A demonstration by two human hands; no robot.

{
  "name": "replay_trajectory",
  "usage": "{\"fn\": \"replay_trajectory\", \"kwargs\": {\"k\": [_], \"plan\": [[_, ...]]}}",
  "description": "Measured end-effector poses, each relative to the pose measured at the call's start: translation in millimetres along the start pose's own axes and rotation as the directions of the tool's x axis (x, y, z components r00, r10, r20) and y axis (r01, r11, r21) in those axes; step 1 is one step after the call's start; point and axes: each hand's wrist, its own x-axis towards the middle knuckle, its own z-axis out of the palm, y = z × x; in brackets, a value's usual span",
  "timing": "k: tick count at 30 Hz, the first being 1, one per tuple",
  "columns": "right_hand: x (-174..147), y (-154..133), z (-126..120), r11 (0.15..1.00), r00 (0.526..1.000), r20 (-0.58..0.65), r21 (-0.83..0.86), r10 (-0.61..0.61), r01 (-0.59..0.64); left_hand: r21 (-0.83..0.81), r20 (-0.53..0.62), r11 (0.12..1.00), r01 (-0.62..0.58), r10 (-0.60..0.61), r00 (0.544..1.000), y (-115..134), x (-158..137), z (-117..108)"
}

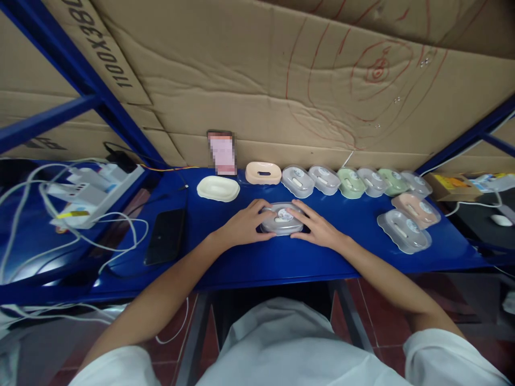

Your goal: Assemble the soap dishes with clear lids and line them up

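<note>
Between my two hands, on the blue table (249,262), sits a grey soap box (281,228) with a clear lid and a round sticker on top. My left hand (251,221) grips its left end, thumb at the near side and fingers at the far side and top. Around the right end, my right hand (316,224) is closed the same way. Beyond them lie a cream oval tray (218,188) and a peach oval piece (263,173) with a dark slot.
Lidded boxes in grey and green (352,183) line the back, with a peach box (416,210) and a grey box (404,231) at right. A lit phone (222,154) leans on the cardboard wall (225,69). A dark phone (165,236) and a cabled power strip (100,195) lie left.
</note>
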Motion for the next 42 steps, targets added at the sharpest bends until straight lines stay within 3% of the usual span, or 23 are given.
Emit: {"fn": "replay_trajectory", "kwargs": {"k": [3, 5, 8, 11, 13, 15, 17, 19, 21, 23, 25, 28, 32, 35, 38, 42], "plan": [[1.4, 0.7, -7.5, 0.997, 0.998, 0.042, 0.060, 0.044, -0.047, -0.080, -0.006, 0.997, 0.002, -0.002, 1.000, -0.6, 1.1, -8.4], [2.5, 2.3, -17.8, 0.999, 0.999, 0.015, 0.033, 0.031, -0.031, -0.092, -0.080, 0.995, 0.024, -0.031, 0.996, -5.8, 2.0, -16.6], [4.7, 17.8, -39.5, 0.989, 0.977, -0.178, -0.063, 0.119, -0.132, 0.037, -0.267, 0.974, 0.222, -0.205, 0.942, -20.7, 0.7, -27.3], [5.2, 54.9, -60.5, 0.913, 0.850, -0.414, -0.098, 0.325, -0.397, 0.236, -0.319, 0.828, 0.509, -0.429, 0.845, -37.1, -5.4, -29.9], [4.1, 83.5, -69.3, 0.839, 0.760, -0.474, -0.080, 0.443, -0.539, 0.313, -0.268, 0.748, 0.585, -0.522, 0.810, -43.9, -10.1, -27.6], [4.3, 104.0, -72.2, 0.777, 0.710, -0.465, -0.073, 0.528, -0.626, 0.325, -0.203, 0.749, 0.577, -0.541, 0.816, -45.7, -12.4, -24.0], [9.2, 108.7, -69.7, 0.741, 0.691, -0.468, -0.107, 0.551, -0.663, 0.306, -0.148, 0.792, 0.527, -0.508, 0.849, -42.5, -11.2, -20.3], [21.2, 96.5, -62.2, 0.762, 0.725, -0.494, -0.175, 0.480, -0.623, 0.271, -0.067, 0.857, 0.438, -0.437, 0.897, -35.3, -7.4, -16.6], [40.9, 73.8, -49.8, 0.838, 0.824, -0.453, -0.251, 0.340, -0.484, 0.217, 0.028, 0.922, 0.321, -0.335, 0.942, -26.0, -2.9, -12.6], [66.7, 50.8, -33.2, 0.907, 0.930, -0.308, -0.298, 0.202, -0.296, 0.136, 0.099, 0.969, 0.205, -0.220, 0.971, -17.2, 0.4, -8.9], [95.1, 36.3, -14.8, 0.931, 0.978, -0.158, -0.317, 0.135, -0.179, 0.027, 0.113, 0.993, 0.118, -0.120, 0.986, -11.7, 1.5, -6.8], [133.1, 34.9, 7.6, 0.941, 0.989, -0.035, -0.307, 0.142, -0.145, -0.038, 0.080, 0.997, 0.074, -0.070, 0.994, -13.8, -0.5, -8.7], [154.2, 41.8, 12.9, 0.952, 0.990, -0.012, -0.274, 0.140, -0.138, 0.062, 0.069, 0.983, 0.174, -0.178, 0.982, -29.1, -6.1, -17.4], [136.9, 31.4, 2.4, 0.966, 0.990, -0.095, -0.228, 0.106, -0.125, 0.048, 0.070, 0.981, 0.189, -0.192, 0.979, -36.8, -8.9, -21.1], [98.8, 13.1, -8.6, 0.988, 0.972, -0.223, -0.117, 0.071, -0.099, 0.052, 0.002, 0.980, 0.192, -0.192, 0.981, -37.4, -8.5, -20.6], [53.2, -1.1, -7.7, 0.997, 0.977, -0.198, 0.019, 0.081, -0.079, 0.088, -0.083, 0.971, 0.221, -0.214, 0.973, -36.5, -6.2, -17.4]]}}
